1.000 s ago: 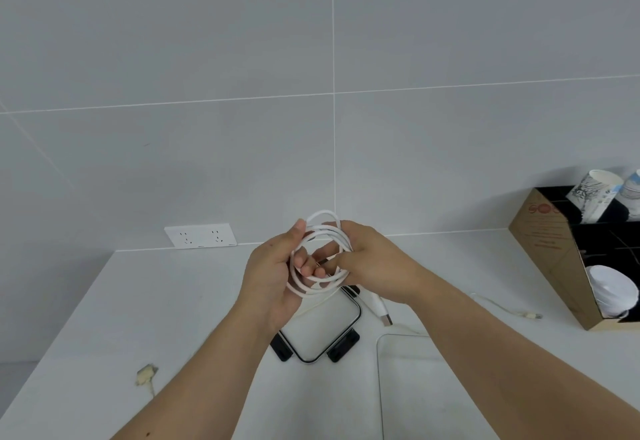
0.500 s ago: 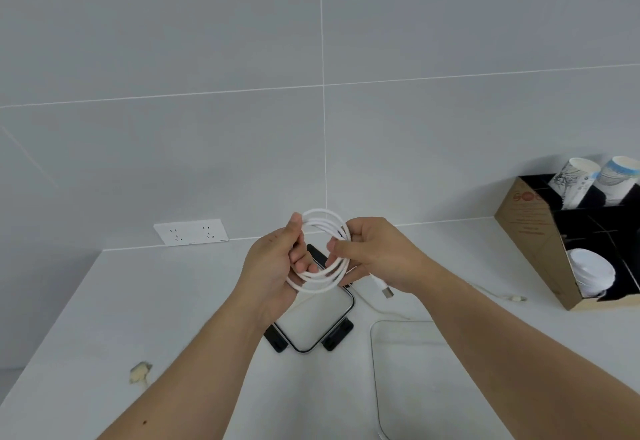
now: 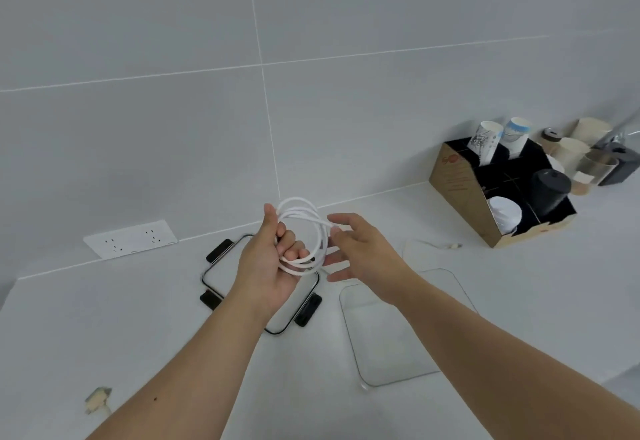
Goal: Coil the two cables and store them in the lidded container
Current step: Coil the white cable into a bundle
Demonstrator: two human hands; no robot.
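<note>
One coil (image 3: 302, 236) done, held above the lid (image 3: 259, 283), w/ 2nd cable (image 3: 431, 245) loose on the counter right of the lid. Risk: loops could spring apart, since only the left hand (image 3: 268, 266) pinches them. Right hand (image 3: 360, 249) beside the coil, fingers spread, gripping nothing. Tub (image 3: 405, 325) sits right of the lid.

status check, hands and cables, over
Left hand shut on coiled white cable. Right hand open beside the coil. Second cable loose on counter. Clear container open, lid beside it. Nothing blocking.
</note>
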